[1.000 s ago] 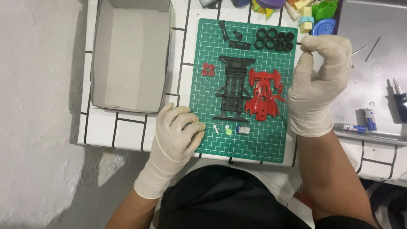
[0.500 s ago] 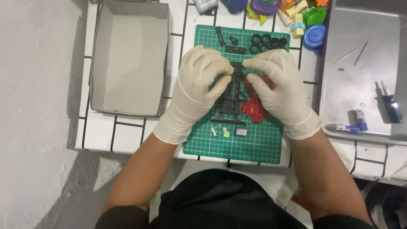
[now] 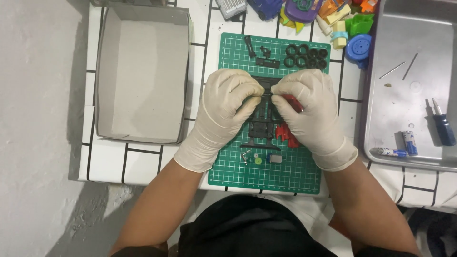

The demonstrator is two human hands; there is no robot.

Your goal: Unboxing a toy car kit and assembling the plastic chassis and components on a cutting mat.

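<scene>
Two gloved hands meet over the middle of the green cutting mat point(image 3: 295, 176), where half a second ago they sat a little lower and wider over the parts. The left hand point(image 3: 223, 114) and the right hand point(image 3: 309, 112) now have their fingertips pinched together on the top end of the black toy-car chassis point(image 3: 263, 126); both are closed on it, and the chassis lies flat on the mat between the palms. Under the right palm the red body shell point(image 3: 285, 135) shows only in part, more covered than a second ago.

Along the mat's top edge the row of black tyres point(image 3: 307, 56) sits clear of the knuckles. Near the lower edge, a small motor point(image 3: 274, 158) and a green gear point(image 3: 258, 161) lie just below the chassis, with bare mat beneath them. To the left, the open cardboard box point(image 3: 143, 138) stands apart from the left wrist; to the right, the metal tray point(image 3: 381, 85) with its batteries point(image 3: 409, 142) lies near the right wrist.
</scene>
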